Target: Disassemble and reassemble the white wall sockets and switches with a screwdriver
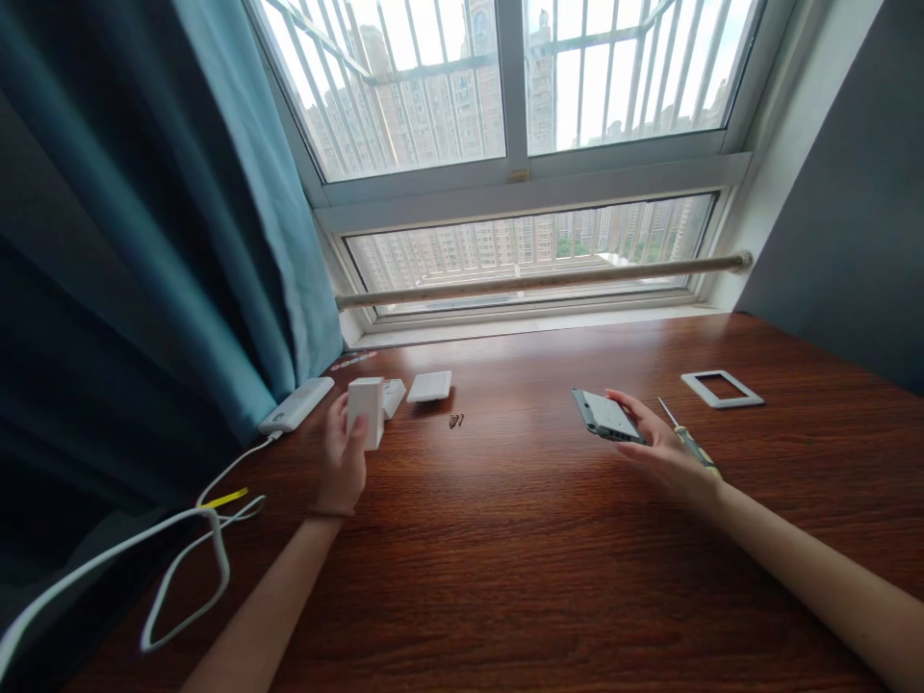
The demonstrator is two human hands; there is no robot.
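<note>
Where the left hand (343, 467) closes: around a white box (367, 409), upright, left of centre in the frame.
Right hand (658, 445): grasping a grey-and-white module (607, 416) by its edge, tilted, right of centre; perhaps a switch, though too small to be sure.
Screws (456, 421): a small cluster, mid-frame on the desk (462, 558), near a white panel (430, 386).
Screwdriver (693, 447): at right, just beside the right hand.
Bezel (747, 398): white, hollow, far right.
Power bank (297, 404): left, by the curtain (238, 192), its cable (221, 544) running toward lower left.
</note>
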